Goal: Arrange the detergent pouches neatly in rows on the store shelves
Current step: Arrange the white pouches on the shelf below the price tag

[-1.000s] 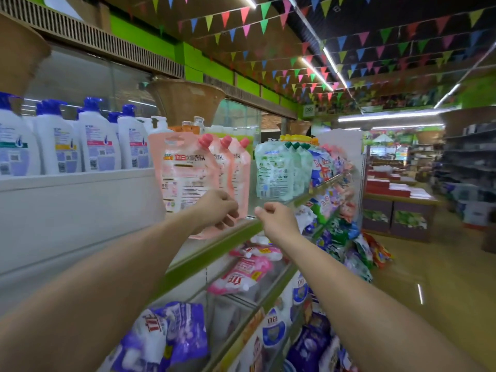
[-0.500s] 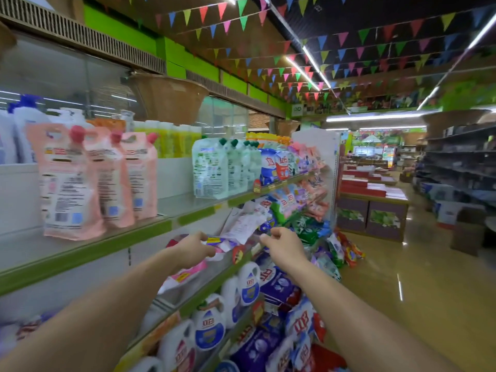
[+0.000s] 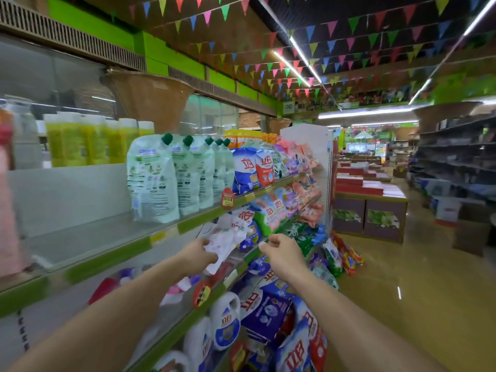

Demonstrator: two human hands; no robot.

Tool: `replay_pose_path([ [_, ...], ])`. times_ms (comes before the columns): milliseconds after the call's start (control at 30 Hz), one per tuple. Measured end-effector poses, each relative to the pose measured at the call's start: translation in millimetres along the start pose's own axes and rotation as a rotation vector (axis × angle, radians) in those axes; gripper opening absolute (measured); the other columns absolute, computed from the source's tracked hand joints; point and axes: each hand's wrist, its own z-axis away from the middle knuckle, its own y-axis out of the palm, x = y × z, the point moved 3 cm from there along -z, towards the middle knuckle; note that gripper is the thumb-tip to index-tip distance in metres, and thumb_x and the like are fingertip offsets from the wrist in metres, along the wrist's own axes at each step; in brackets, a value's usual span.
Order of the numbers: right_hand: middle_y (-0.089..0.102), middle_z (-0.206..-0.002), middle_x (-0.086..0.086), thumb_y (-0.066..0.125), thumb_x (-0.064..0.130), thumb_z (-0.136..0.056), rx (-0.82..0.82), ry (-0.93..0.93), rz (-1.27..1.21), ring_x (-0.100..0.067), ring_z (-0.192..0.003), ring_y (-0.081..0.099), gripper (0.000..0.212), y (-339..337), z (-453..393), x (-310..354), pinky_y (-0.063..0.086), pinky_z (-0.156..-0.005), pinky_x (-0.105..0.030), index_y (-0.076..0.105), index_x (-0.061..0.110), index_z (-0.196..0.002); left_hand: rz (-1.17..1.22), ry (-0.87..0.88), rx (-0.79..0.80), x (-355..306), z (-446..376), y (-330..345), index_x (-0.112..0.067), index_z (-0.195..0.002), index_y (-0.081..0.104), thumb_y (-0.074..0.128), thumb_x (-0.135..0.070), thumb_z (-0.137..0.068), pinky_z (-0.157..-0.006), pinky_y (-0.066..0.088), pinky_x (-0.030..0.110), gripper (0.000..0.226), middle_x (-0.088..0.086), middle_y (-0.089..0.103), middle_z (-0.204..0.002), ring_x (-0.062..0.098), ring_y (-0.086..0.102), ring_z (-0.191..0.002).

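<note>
My left hand [image 3: 198, 254] grips a crumpled white-and-pink detergent pouch [image 3: 226, 241] in front of the middle shelf [image 3: 236, 269]. A little to its right, my right hand [image 3: 281, 251] hangs in the air with curled fingers, and I see nothing in it. On the upper shelf [image 3: 107, 260] stands a row of pale green pouches with green caps [image 3: 153, 181]. A blurred pink pouch [image 3: 8, 210] shows at the far left edge. Blue and red detergent bags [image 3: 252, 167] stand further along that shelf.
White detergent bottles [image 3: 225, 326] and purple bags [image 3: 265, 315] fill the lower shelves. Yellow-green bottles [image 3: 80, 140] line the top tier. Loose bags [image 3: 338, 259] lie on the floor at the shelf's end. To the right runs the shiny aisle floor [image 3: 416, 291], with display tables [image 3: 370, 210] beyond.
The view has swung right along the shelves, so the pink pouches slid to the left edge. Both hands dropped from the upper shelf to the middle one, and my left hand took hold of the white-and-pink pouch.
</note>
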Motion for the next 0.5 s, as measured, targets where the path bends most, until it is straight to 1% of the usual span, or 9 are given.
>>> replay_pose_path([
  [67, 0.052, -0.127, -0.005, 0.052, 0.032, -0.096, -0.007, 0.001, -0.016, -0.015, -0.086, 0.057, 0.049, -8, -38, -9, 0.048, -0.096, -0.043, 0.041, 0.012, -0.139, -0.008, -0.011, -0.023, -8, -37, 10, -0.008, -0.146, 0.032, 0.059, -0.019, -0.089, -0.084, 0.048, 0.034, 0.064, 0.016, 0.047, -0.142, 0.022, 0.055, -0.093],
  [100, 0.051, -0.128, -0.005, 0.052, 0.031, -0.096, 0.001, 0.008, -0.022, -0.012, -0.08, 0.055, 0.05, -10, -56, -15, 0.049, -0.094, -0.042, 0.04, 0.011, -0.14, -0.008, -0.021, -0.02, -11, -53, 16, -0.008, -0.147, 0.031, 0.058, -0.019, -0.089, -0.084, 0.047, 0.034, 0.064, 0.016, 0.046, -0.143, 0.022, 0.054, -0.093],
  [133, 0.051, -0.126, -0.005, 0.053, 0.031, -0.096, 0.009, 0.01, -0.029, -0.013, -0.083, 0.057, 0.051, -11, -74, -22, 0.049, -0.093, -0.042, 0.039, 0.012, -0.14, -0.002, -0.029, -0.017, -11, -68, 24, -0.008, -0.147, 0.03, 0.058, -0.019, -0.09, -0.083, 0.046, 0.033, 0.065, 0.016, 0.045, -0.144, 0.022, 0.054, -0.095],
  [233, 0.05, -0.111, 0.0, 0.053, 0.033, -0.095, 0.037, -0.003, -0.025, -0.02, -0.094, 0.059, 0.051, -11, -132, -43, 0.049, -0.093, -0.043, 0.04, 0.012, -0.14, 0.023, -0.067, -0.04, -11, -112, 45, -0.006, -0.147, 0.03, 0.059, -0.017, -0.09, -0.081, 0.04, 0.027, 0.066, 0.017, 0.043, -0.145, 0.023, 0.053, -0.103],
  [300, 0.053, -0.116, -0.002, 0.054, 0.032, -0.094, 0.057, -0.026, -0.023, -0.021, -0.099, 0.056, 0.049, -11, -172, -58, 0.048, -0.093, -0.039, 0.043, 0.011, -0.137, 0.03, -0.1, -0.053, -10, -140, 59, -0.007, -0.146, 0.03, 0.06, -0.017, -0.089, -0.076, 0.041, 0.026, 0.065, 0.016, 0.046, -0.141, 0.02, 0.054, -0.091],
  [367, 0.055, -0.127, -0.005, 0.056, 0.031, -0.093, 0.077, -0.048, -0.038, -0.018, -0.103, 0.053, 0.048, -12, -211, -75, 0.046, -0.092, -0.035, 0.047, 0.011, -0.135, 0.05, -0.137, -0.073, -9, -166, 72, -0.008, -0.146, 0.03, 0.06, -0.017, -0.088, -0.068, 0.043, 0.026, 0.066, 0.014, 0.052, -0.127, 0.015, 0.053, -0.075],
  [400, 0.055, -0.129, -0.006, 0.056, 0.031, -0.092, 0.094, -0.06, -0.04, -0.017, -0.102, 0.051, 0.047, -12, -230, -82, 0.045, -0.091, -0.034, 0.048, 0.011, -0.134, 0.06, -0.151, -0.086, -9, -179, 78, -0.007, -0.145, 0.031, 0.061, -0.02, -0.086, -0.069, 0.046, 0.028, 0.068, 0.013, 0.053, -0.119, 0.016, 0.054, -0.075],
  [433, 0.055, -0.128, -0.005, 0.056, 0.031, -0.092, 0.115, -0.07, -0.04, -0.016, -0.1, 0.051, 0.046, -13, -249, -89, 0.045, -0.091, -0.034, 0.048, 0.011, -0.133, 0.06, -0.169, -0.096, -9, -193, 85, -0.007, -0.144, 0.031, 0.062, -0.023, -0.082, -0.072, 0.049, 0.03, 0.071, 0.012, 0.053, -0.117, 0.02, 0.056, -0.08],
  [500, 0.055, -0.123, -0.003, 0.056, 0.031, -0.093, 0.161, -0.07, -0.043, -0.015, -0.098, 0.05, 0.045, -13, -286, -101, 0.045, -0.088, -0.032, 0.048, 0.012, -0.132, 0.038, -0.198, -0.11, -14, -220, 98, -0.008, -0.145, 0.029, 0.061, -0.024, -0.083, -0.073, 0.047, 0.03, 0.072, 0.015, 0.05, -0.129, 0.023, 0.055, -0.09],
])
